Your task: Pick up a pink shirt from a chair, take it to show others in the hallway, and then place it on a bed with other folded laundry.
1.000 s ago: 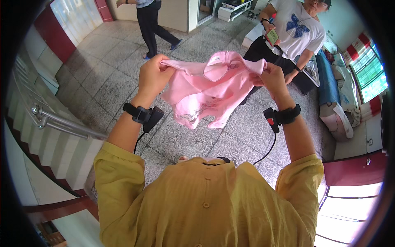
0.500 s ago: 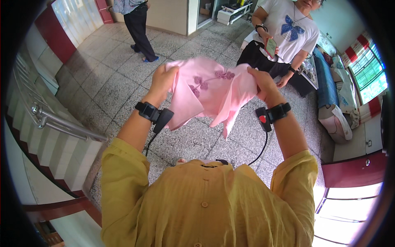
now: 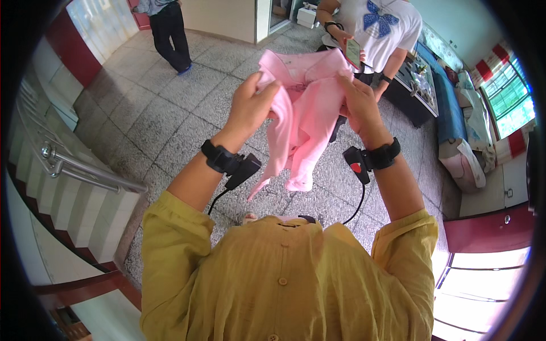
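Note:
A small pink garment [image 3: 310,108] hangs in front of me, held up between both hands. My left hand [image 3: 250,107] grips its left side, thumb on the near face. On the other side, my right hand [image 3: 359,105] pinches the cloth, its fingers partly behind it. The upper edge forms a wide opening, and the lower part falls in loose folds, with one pointed end dangling lower left. Each wrist wears a black strap with a black device and a cable.
A person in a white shirt [image 3: 392,28] stands beyond my right hand, holding a phone [image 3: 352,52]. Another person in dark trousers [image 3: 169,37] is at the far left. Stairs with a metal railing [image 3: 85,173] lie left. A blue-covered sofa [image 3: 452,119] and low table [image 3: 418,99] are right.
The garment has gone from spread wide to gathered and narrower, and its dark pink flower pattern is mostly out of sight. My hands have moved closer together. Both people have shifted left in view.

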Available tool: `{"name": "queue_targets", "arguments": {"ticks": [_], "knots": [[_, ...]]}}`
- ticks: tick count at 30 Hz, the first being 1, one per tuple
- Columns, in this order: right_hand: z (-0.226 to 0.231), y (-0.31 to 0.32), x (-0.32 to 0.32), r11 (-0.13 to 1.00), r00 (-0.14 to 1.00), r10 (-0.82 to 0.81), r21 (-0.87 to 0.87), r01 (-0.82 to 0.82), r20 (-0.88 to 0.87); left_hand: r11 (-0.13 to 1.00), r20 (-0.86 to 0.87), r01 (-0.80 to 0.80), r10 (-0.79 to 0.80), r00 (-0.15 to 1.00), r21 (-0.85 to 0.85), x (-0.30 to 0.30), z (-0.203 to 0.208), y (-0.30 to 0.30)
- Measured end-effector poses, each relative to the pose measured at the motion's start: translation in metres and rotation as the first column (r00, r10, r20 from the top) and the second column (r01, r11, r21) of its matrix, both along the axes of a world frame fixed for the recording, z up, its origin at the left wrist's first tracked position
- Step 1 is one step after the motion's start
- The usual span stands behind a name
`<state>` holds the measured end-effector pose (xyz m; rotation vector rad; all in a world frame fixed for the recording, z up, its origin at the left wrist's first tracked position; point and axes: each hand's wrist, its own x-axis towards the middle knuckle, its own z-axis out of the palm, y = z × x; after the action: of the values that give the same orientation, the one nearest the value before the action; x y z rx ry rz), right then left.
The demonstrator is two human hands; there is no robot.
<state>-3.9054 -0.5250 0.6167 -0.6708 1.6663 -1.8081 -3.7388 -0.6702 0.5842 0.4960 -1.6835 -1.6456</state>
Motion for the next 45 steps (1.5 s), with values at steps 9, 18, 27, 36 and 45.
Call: {"name": "queue_targets", "arguments": {"ticks": [9, 18, 27, 36, 45], "knots": [[0.026, -0.003, 0.041, 0.876, 0.857, 0.425, -0.106, -0.471, -0.293, 0.868, -0.24, 0.482, -0.446, 0.862, 0.117, 0.001, 0.036, 0.017], [0.017, -0.013, 0.03, 0.965, 0.952, 0.201, -0.12, -0.233, -0.231, 0.875, 0.046, 0.426, -0.427, 0.903, -0.229, 0.037, 0.008, -0.033], [0.032, -0.017, 0.037, 0.845, 0.912, 0.396, -0.346, -0.409, -0.109, 0.885, -0.001, 0.465, -0.465, 0.885, -0.015, 0.066, -0.03, -0.048], [0.044, 0.008, 0.016, 0.808, 0.894, 0.436, -0.391, -0.441, -0.106, 0.808, -0.053, 0.576, -0.575, 0.817, 0.122, 0.073, 0.005, -0.037], [0.132, 0.03, 0.09, 0.791, 0.822, 0.51, -0.513, -0.333, 0.253, 0.52, -0.451, 0.845, -0.729, 0.515, 0.123, 0.068, 0.006, -0.008]]}}
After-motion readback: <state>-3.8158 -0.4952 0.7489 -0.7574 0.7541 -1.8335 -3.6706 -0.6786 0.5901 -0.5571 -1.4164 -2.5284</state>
